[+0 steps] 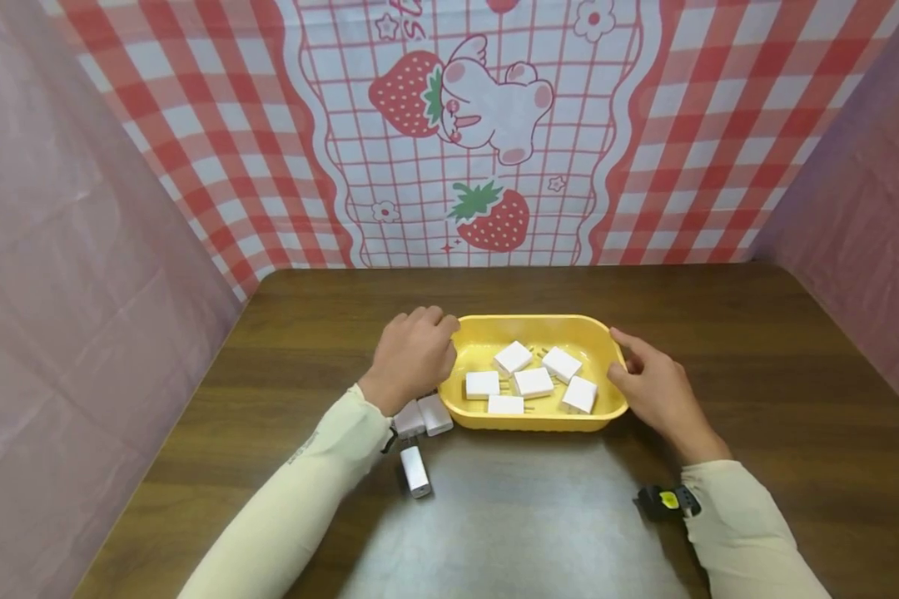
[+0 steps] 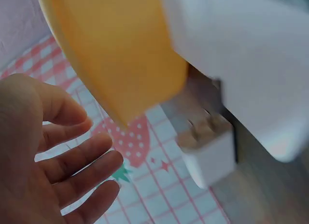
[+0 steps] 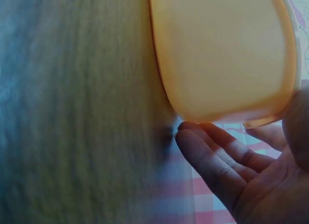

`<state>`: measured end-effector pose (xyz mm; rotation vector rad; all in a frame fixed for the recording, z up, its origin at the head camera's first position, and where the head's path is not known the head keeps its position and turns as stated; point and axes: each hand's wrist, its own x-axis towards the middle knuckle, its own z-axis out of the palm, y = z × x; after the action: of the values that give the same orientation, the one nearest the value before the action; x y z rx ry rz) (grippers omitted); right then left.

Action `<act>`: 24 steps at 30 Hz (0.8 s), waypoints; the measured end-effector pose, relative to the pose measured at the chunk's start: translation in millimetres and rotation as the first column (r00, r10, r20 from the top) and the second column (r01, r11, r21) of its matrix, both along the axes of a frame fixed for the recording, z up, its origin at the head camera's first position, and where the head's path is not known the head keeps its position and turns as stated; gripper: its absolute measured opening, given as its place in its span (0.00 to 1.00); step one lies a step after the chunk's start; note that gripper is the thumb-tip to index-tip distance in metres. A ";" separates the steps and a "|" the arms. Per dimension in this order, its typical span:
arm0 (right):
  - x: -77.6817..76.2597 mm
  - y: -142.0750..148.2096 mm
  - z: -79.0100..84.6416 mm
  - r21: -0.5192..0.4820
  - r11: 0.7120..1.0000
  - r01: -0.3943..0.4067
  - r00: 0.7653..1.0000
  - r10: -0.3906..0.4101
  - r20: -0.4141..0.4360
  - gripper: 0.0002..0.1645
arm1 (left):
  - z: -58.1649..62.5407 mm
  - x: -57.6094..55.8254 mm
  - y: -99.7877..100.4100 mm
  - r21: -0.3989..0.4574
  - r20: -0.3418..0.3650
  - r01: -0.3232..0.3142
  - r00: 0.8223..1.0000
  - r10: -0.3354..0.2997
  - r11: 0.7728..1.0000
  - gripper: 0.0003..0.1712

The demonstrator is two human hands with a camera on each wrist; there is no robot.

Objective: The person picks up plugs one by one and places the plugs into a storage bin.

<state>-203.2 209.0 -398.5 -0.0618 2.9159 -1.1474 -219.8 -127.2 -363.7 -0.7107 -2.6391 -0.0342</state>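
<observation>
A yellow tray (image 1: 535,423) stands on the table, holding several white charger plugs (image 1: 533,383) with metal prongs. My right hand (image 1: 663,395) grips the tray's right end, thumb at the rim and fingers against the outside. In the right wrist view, fingertips (image 3: 186,132) touch the tray's outer wall (image 3: 227,55). My left hand (image 1: 414,353) is beside the tray's left end. In the left wrist view, its loosely bent fingers (image 2: 104,166) stand a little apart from the tray wall (image 2: 125,55), holding nothing.
Outside the tray, near the left wrist, lie white plugs (image 1: 436,414), and another plug (image 1: 414,472) sits closer to the front. The brown wooden table (image 1: 764,349) meets a checked strawberry cloth (image 1: 494,208) at the back. Pink cloth (image 1: 82,249) hangs at both sides.
</observation>
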 end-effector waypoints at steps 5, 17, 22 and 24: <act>-0.3 -0.2 -0.4 0.003 1.000 0.000 1.000 0.000 0.000 0.37 | -3.1 0.3 -14.7 0.013 -0.017 -0.041 0.999 0.041 0.999 0.12; 0.0 -0.6 -0.6 0.002 1.000 -0.008 1.000 0.008 0.000 0.37 | -14.2 -1.7 -42.5 0.078 -0.067 -0.047 0.996 0.052 0.996 0.09; 0.1 -0.4 -0.9 0.002 1.000 -0.009 1.000 0.009 0.003 0.37 | -17.8 -3.8 -48.3 0.021 0.021 -0.099 0.995 0.099 0.995 0.11; 0.2 -0.4 -0.9 0.001 1.000 -0.009 1.000 0.009 0.004 0.37 | -18.5 -3.9 -49.9 -0.004 0.059 -0.108 0.992 0.108 0.994 0.13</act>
<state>-203.0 208.5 -399.4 -0.0724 2.9092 -1.1434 -223.7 -177.2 -382.2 -0.5736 -2.7296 -0.0241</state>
